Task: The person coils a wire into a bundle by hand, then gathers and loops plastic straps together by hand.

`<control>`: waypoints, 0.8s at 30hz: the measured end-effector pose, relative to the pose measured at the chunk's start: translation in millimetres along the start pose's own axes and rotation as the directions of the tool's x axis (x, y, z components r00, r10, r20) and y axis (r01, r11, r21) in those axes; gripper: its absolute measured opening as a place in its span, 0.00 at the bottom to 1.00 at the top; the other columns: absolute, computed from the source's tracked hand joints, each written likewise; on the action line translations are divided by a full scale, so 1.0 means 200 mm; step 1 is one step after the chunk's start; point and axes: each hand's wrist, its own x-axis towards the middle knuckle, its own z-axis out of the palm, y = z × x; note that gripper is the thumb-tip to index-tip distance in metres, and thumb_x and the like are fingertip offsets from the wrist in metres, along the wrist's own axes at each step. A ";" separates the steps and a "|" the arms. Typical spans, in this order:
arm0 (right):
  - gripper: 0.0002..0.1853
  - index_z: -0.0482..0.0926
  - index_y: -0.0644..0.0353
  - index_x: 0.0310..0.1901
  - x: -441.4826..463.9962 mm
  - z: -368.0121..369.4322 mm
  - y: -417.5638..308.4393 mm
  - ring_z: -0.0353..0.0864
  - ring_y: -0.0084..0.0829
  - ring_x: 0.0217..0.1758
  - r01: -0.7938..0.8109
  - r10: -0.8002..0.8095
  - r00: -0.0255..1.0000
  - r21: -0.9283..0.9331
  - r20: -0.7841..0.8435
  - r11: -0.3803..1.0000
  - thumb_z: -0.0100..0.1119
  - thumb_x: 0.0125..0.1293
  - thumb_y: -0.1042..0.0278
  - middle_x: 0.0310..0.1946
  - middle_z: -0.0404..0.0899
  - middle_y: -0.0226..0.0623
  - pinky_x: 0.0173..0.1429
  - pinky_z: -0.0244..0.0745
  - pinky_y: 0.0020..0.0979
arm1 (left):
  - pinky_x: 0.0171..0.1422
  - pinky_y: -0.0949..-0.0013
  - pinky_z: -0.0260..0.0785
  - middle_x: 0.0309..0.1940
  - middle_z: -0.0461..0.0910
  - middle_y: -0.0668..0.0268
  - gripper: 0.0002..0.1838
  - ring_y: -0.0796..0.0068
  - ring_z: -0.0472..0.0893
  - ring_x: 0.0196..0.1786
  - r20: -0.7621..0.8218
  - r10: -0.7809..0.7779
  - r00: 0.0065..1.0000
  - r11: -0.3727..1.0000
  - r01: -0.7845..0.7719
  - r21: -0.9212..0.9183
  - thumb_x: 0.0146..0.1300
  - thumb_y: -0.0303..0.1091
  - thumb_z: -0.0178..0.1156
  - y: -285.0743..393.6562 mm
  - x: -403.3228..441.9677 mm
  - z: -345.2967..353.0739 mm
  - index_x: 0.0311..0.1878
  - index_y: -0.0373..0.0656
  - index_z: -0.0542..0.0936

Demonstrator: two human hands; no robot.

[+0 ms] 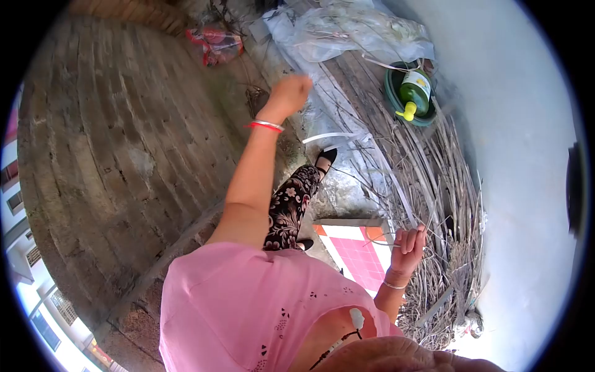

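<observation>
My left hand [290,94], with a red and a silver bracelet at its wrist, is raised at the upper middle with its fingers closed; whatever it may hold is hidden. My right hand [408,245] is at the lower right, beside the stick pile, its fingers curled on a white strip [400,193]. That strip runs up to a knot near the sticks, and a loose white end [328,135] points left from there. A thin pale loop bends out left of my right hand. Dry sticks [427,155] lie bundled along the white wall.
A green bowl [390,93] holds a green pump bottle [415,90] on the sticks. Clear plastic sheeting [365,31] covers their far end. A red plastic bag [217,44] lies near the brick wall [124,142]. Pink and white tiles [356,254] show below.
</observation>
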 end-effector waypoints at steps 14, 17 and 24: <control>0.08 0.72 0.55 0.49 -0.12 -0.22 0.12 0.57 0.18 0.20 -0.059 0.058 0.998 -0.083 -0.007 0.995 0.49 0.72 0.65 0.15 0.56 0.20 0.56 0.65 0.37 | 0.64 0.57 0.67 0.67 0.62 0.53 0.28 0.51 0.70 0.64 -0.017 0.160 0.987 0.975 -0.155 0.160 0.59 0.31 0.58 0.14 0.95 0.78 0.65 0.45 0.68; 0.06 0.74 0.54 0.46 -0.17 -0.30 0.19 0.59 0.20 0.22 -0.076 0.074 0.990 -0.010 -0.117 0.997 0.50 0.71 0.67 0.15 0.56 0.20 0.59 0.65 0.38 | 0.64 0.57 0.68 0.69 0.58 0.53 0.31 0.50 0.69 0.65 0.145 0.101 0.984 0.960 -0.135 0.245 0.59 0.29 0.57 0.11 1.12 0.87 0.67 0.47 0.65; 0.06 0.75 0.55 0.46 -0.16 -0.33 0.36 0.59 0.21 0.22 -0.134 0.156 0.968 0.122 -0.196 0.983 0.50 0.70 0.69 0.15 0.56 0.21 0.61 0.66 0.38 | 0.54 0.54 0.73 0.53 0.75 0.50 0.11 0.48 0.79 0.50 0.098 0.126 0.987 0.926 -0.153 0.346 0.62 0.32 0.53 -0.02 1.35 0.92 0.42 0.39 0.81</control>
